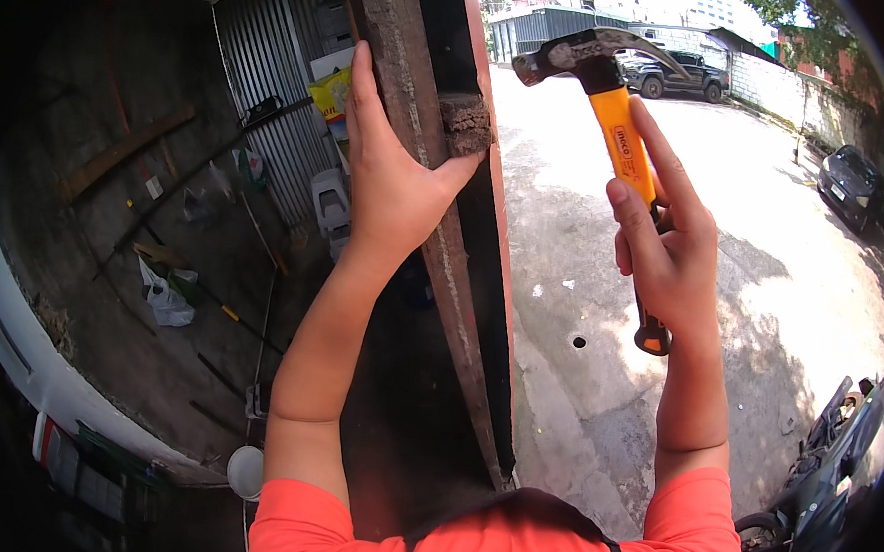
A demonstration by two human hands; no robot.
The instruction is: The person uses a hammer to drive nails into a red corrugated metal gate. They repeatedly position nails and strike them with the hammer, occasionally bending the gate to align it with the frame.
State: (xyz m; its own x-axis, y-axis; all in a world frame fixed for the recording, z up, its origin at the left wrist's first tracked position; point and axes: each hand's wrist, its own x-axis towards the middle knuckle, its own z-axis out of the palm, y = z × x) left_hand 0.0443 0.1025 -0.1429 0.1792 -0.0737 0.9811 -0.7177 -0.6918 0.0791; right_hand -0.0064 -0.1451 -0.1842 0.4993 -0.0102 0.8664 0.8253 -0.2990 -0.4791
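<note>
My right hand (pixel 672 238) is closed around the yellow-and-black handle of a claw hammer (pixel 619 135). The hammer is upright, with its striking face to the left and its claw to the right. To its left, my left hand (pixel 397 189) grips a long, brown, wood-looking beam (pixel 405 59). Its index finger stretches up along the beam's left edge, and the thumb reaches across to the right, by the lower end of a rough brown block (pixel 466 125). The beam hides the other fingers of that hand.
A reddish panel edge (pixel 500 309) runs beside the beam. Left is a dark room with a corrugated metal sheet (pixel 264 57), a plastic bag (pixel 169 302) and a white bucket (pixel 245 471). Right is sunlit concrete with a motorcycle (pixel 826 486) and parked vehicles (pixel 682 77).
</note>
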